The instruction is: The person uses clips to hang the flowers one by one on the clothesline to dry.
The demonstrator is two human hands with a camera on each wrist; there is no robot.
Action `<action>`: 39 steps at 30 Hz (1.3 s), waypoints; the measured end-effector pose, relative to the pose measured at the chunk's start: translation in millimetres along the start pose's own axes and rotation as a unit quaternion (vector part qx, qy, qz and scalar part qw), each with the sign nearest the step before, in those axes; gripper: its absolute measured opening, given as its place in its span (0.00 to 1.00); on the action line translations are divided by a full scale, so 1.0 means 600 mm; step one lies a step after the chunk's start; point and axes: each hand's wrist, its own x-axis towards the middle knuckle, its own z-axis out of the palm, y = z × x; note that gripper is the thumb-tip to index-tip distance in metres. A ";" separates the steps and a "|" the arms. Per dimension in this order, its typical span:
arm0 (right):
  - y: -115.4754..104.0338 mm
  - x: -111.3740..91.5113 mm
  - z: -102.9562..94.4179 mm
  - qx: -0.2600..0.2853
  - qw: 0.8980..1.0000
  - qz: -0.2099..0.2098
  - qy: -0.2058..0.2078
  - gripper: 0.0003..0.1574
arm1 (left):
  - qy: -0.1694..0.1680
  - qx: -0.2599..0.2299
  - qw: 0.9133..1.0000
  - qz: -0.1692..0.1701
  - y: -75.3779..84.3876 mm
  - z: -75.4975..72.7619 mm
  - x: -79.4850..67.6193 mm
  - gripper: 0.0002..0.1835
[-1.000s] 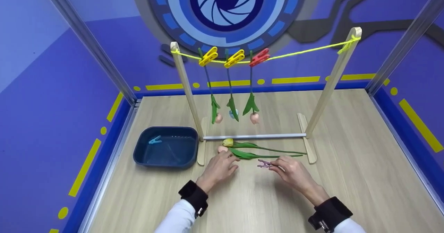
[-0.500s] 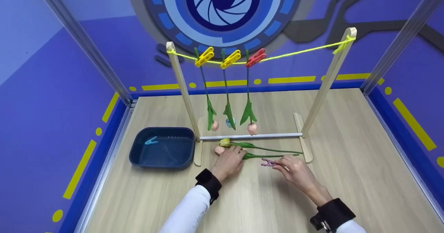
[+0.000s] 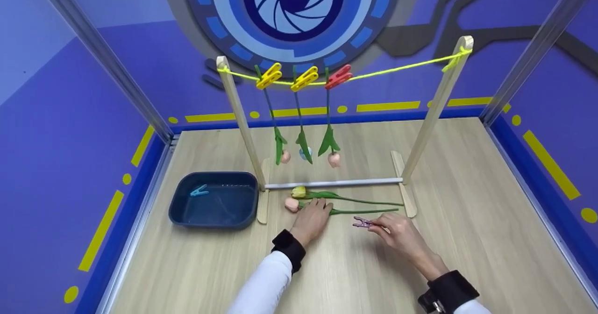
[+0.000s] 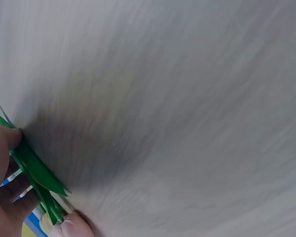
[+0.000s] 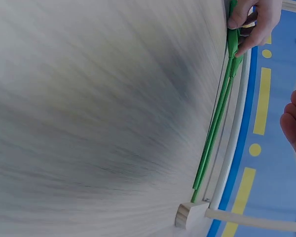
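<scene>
In the head view my left hand is over the leaves of a pink tulip lying on the table. The left wrist view shows its thumb and fingers pinching the green leaves and stem. Just behind lies a yellow tulip, its stem pointing right. My right hand pinches a purple clothespin a little above the table, near the stem ends. On a yellow-green string, two yellow clothespins and a red clothespin hold three tulips head down, two pink and one blue.
A wooden frame with a left post, a right post and a low white bar carries the string. To its left stands a dark blue basin with a light blue clothespin inside.
My left hand has moved right from beside the pink flower head onto its leaves and taken hold there. The right hand keeps the purple clothespin, nearly still. The hanging tulips have swung.
</scene>
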 end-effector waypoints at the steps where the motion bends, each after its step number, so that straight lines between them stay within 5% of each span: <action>1: 0.000 0.000 0.001 0.002 1.000 0.001 0.000 0.15 | 0.007 0.001 1.000 -0.004 0.000 0.001 -0.002 0.17; 15: -0.005 -0.016 0.008 0.010 1.000 0.015 -0.011 0.14 | 0.016 -0.065 0.997 -0.031 -0.006 -0.006 -0.020 0.11; 28: -0.003 -0.018 0.005 0.001 0.999 0.035 -0.022 0.14 | 0.011 -0.181 0.982 -0.046 -0.020 -0.061 -0.017 0.17; 33: -0.002 -0.019 0.006 -0.005 0.999 0.032 -0.026 0.13 | 0.043 -0.204 0.977 -0.047 -0.025 -0.091 -0.016 0.14; 39: -0.002 -0.023 0.011 -0.012 0.999 0.033 -0.040 0.12 | 0.124 -0.241 0.962 -0.041 -0.021 -0.135 -0.011 0.10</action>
